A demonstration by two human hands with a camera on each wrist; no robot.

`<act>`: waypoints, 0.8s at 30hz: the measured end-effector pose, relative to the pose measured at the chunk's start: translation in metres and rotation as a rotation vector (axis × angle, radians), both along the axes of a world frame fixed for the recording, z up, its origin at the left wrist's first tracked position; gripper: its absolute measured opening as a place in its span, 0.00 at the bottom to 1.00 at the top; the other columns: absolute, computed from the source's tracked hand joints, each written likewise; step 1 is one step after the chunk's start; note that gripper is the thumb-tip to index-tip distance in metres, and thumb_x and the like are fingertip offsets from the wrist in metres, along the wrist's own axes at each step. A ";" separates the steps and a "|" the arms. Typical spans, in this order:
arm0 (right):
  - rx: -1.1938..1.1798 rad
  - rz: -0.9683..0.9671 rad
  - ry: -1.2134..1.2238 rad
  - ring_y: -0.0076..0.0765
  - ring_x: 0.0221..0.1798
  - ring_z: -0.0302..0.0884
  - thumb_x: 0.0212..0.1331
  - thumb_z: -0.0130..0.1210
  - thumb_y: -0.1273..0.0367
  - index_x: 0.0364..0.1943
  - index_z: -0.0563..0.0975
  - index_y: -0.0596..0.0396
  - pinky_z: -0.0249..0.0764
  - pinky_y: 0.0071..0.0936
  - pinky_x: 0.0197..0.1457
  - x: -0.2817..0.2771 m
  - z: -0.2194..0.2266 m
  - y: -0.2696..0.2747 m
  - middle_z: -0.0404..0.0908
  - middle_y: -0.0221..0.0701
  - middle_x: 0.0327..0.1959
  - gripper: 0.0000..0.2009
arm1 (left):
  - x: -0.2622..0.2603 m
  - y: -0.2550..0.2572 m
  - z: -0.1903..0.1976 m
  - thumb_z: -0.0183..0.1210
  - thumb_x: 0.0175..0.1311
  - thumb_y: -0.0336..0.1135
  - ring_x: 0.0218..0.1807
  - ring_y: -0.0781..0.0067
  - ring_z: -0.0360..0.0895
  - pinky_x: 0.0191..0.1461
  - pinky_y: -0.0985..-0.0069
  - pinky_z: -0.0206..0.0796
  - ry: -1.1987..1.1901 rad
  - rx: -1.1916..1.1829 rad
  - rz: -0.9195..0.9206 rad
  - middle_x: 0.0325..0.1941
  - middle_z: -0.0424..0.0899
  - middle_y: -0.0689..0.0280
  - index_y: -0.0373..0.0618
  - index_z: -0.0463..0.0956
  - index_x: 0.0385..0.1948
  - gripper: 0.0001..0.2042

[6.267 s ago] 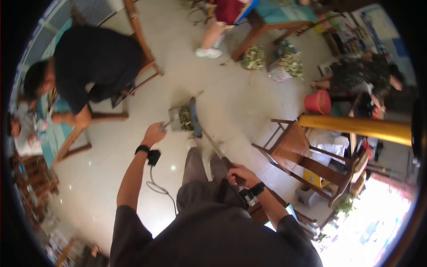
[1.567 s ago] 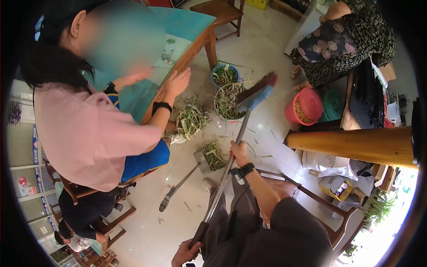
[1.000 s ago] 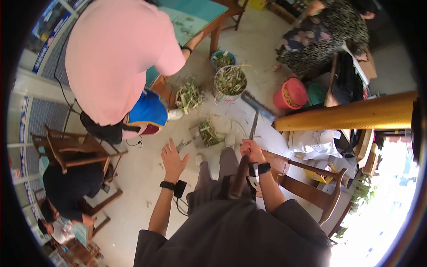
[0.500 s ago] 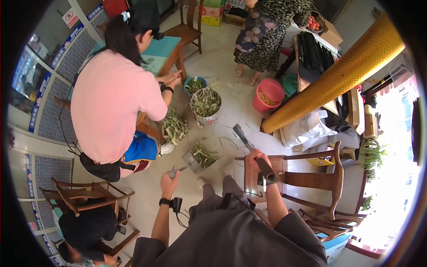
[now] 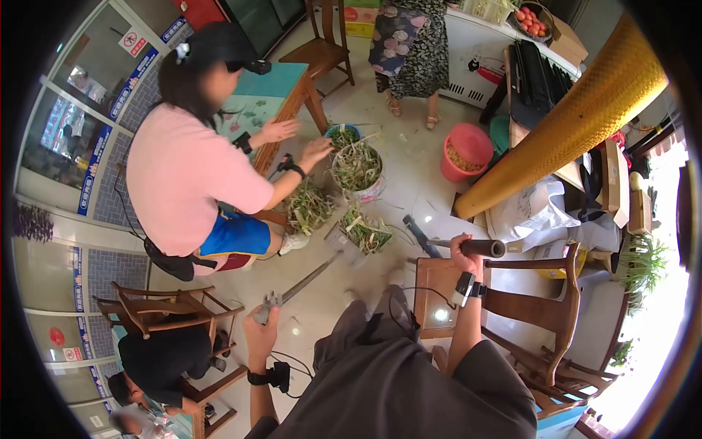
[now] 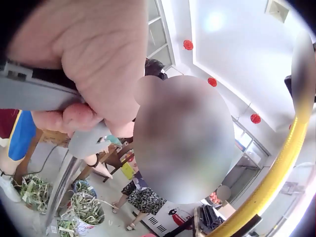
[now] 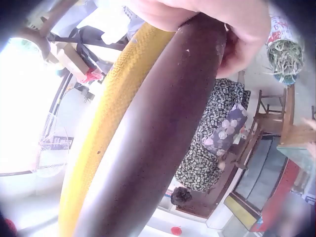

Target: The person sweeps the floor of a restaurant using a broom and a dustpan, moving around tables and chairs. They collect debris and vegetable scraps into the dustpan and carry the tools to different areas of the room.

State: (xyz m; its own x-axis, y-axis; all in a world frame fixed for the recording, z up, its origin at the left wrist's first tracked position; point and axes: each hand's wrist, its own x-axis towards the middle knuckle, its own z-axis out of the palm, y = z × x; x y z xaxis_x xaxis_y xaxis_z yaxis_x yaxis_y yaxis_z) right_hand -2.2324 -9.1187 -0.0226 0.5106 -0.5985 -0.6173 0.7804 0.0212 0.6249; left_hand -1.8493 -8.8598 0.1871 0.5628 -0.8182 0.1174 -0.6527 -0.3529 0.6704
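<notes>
My left hand grips the grey handle end of a long-handled dustpan; in the left wrist view its fingers curl around the grey plastic grip above a metal pole. Leafy scraps fill the pan, which lies out ahead of my feet. A broom is held in my right hand, its dark handle end pointing up to the right. The blue broom head is low, near the floor beside the chair. In the right wrist view the thick dark handle runs down from my fingers.
Beyond the dustpan stand a tub of stalks and a leafy heap. A person in pink sits at left. A wooden chair, gold pillar and red bucket are on the right.
Both hands held the broom earlier; my left hand let go, reached out open and took hold of the dustpan handle, then drew back toward me. The broom head came down beside the chair.
</notes>
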 end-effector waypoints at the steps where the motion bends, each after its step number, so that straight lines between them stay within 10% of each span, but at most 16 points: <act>1: 0.002 0.011 0.107 0.35 0.24 0.71 0.48 0.50 0.77 0.24 0.71 0.62 0.75 0.31 0.33 -0.003 -0.007 0.003 0.73 0.37 0.19 0.01 | -0.001 -0.001 0.002 0.56 0.57 0.36 0.14 0.82 0.63 0.17 0.80 0.54 0.005 0.000 0.003 0.12 0.70 0.69 0.35 0.75 0.26 0.11; 11: 0.093 0.097 0.264 0.35 0.23 0.71 0.47 0.49 0.75 0.21 0.71 0.60 0.74 0.32 0.32 -0.017 -0.025 0.027 0.73 0.34 0.17 0.03 | 0.002 -0.010 0.015 0.53 0.61 0.48 0.11 0.86 0.54 0.15 0.83 0.46 0.556 -0.016 0.362 0.10 0.58 0.76 0.50 0.57 0.14 0.20; 24: 0.065 0.300 0.086 0.32 0.23 0.69 0.45 0.51 0.79 0.22 0.67 0.59 0.74 0.24 0.33 -0.015 -0.051 0.051 0.70 0.32 0.19 0.04 | 0.003 -0.042 -0.170 0.54 0.60 0.49 0.13 0.89 0.52 0.19 0.89 0.49 1.711 -0.477 0.780 0.11 0.52 0.79 0.52 0.62 0.21 0.15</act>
State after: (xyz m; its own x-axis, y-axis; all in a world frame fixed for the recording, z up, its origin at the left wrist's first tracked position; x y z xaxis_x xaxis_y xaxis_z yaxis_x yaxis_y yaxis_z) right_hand -2.2474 -9.0680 -0.0740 0.6027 -0.3868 -0.6979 0.7953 0.2201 0.5648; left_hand -1.8465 -8.9015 0.0168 0.4718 -0.4423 -0.7627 0.8797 0.1787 0.4406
